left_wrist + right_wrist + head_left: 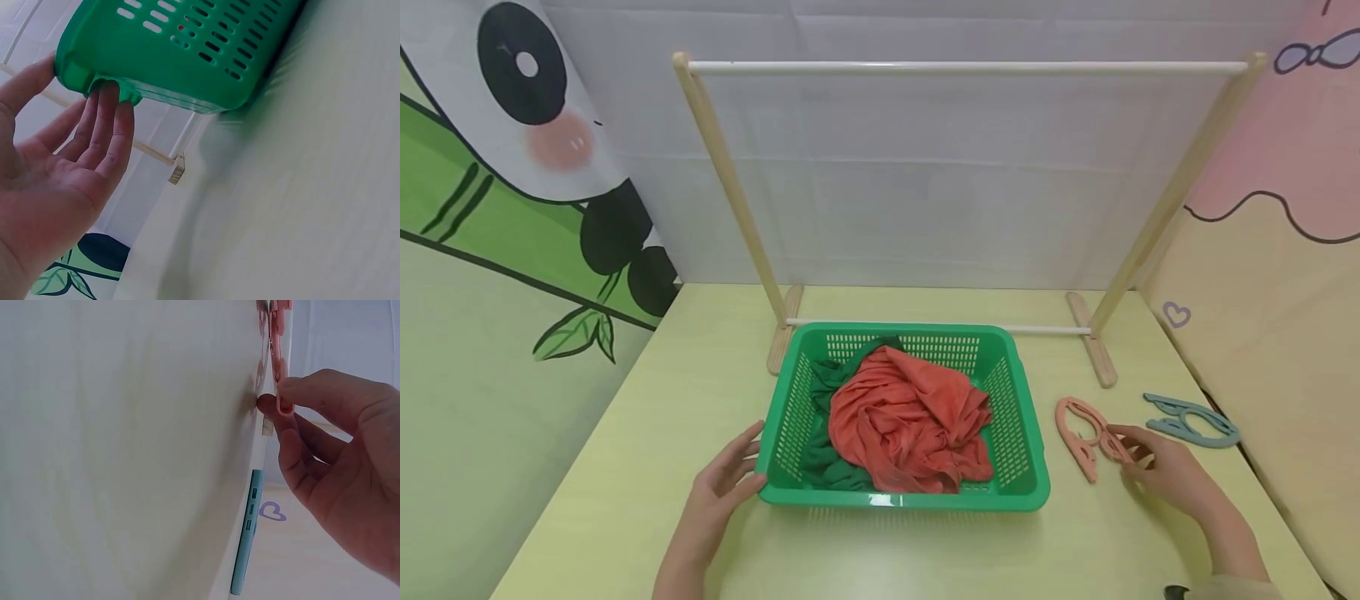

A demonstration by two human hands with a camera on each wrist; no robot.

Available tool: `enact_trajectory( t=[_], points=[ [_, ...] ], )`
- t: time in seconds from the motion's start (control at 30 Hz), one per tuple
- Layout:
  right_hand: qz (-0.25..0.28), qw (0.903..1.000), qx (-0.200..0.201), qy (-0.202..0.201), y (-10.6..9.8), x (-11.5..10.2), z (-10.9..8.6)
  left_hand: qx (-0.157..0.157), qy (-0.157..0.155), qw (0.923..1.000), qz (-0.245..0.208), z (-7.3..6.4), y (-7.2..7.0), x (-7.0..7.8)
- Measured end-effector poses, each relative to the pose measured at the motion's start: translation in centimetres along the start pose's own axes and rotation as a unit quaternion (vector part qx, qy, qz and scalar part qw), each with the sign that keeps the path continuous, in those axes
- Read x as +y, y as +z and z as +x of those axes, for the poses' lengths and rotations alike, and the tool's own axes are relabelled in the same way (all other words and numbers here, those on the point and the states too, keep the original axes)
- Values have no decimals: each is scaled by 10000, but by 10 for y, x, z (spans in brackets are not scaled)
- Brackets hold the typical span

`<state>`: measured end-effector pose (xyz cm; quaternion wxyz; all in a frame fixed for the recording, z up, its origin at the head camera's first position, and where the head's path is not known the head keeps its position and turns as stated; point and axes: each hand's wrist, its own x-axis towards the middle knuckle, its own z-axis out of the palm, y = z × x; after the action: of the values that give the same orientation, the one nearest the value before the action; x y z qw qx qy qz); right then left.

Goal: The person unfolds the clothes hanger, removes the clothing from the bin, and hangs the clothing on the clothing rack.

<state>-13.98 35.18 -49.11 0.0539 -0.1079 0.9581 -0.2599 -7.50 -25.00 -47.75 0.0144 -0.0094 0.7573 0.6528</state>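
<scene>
- One left hand [718, 479], palm turned inward: its mostly straight fingers touch the basket's left side, their tips under the lip, the thumb apart from them at the rim.
- One rack [970, 68] behind the basket: two pale wooden uprights on two feet, joined by two white bars, one high and one low.
- One green basket [917, 502] on the yellow table [587, 500], rectangular, with slotted walls.
- Two crumpled cloths inside: a green cloth [837, 473], mostly to the left and partly covered, and a red cloth [910, 417], heaped over it.
- Two hangers right of the basket. The pink hanger [1080, 454] comes first, its arms curving around a round gap.
- One right hand [1168, 471], reaching in from the lower right: thumb and fingers pinch the pink hanger's near end.
- The blue-green hanger [1172, 427] lies farthest right, beyond the right hand.
</scene>
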Motion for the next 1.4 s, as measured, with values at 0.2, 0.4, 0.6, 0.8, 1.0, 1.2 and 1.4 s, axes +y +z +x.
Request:
enact_trajectory(
  t=[0.2, 0.4, 0.6, 0.8, 1.0, 1.2, 1.4],
  points=[
    [90, 9996, 173, -194, 3, 2, -4, -798, 701, 9934, -440, 6, -10, -8],
    [104, 9946, 748, -712, 8, 7, -7, -1097, 931, 9876, -621, 4, -13, -16],
    [392, 9927, 767, -839, 13, 6, -14, -1198, 1006, 9856, -638, -2, -15, -15],
    [407, 9918, 842, -868, 18, -1, -23, -1350, 986, 9852, -389, -11, -16, -13],
    [262, 9852, 1220, -1178, 15, -12, -31, -1166, 964, 9874, -459, -22, -17, -16],
    [29, 9687, 1950, -1534, 2, -23, -25, -1186, 1265, 9838, -448, -7, -17, -11],
    [-98, 9608, 2366, -1441, -6, -25, -20, -1227, 1416, 9814, -427, 11, -11, -6]
  ],
)
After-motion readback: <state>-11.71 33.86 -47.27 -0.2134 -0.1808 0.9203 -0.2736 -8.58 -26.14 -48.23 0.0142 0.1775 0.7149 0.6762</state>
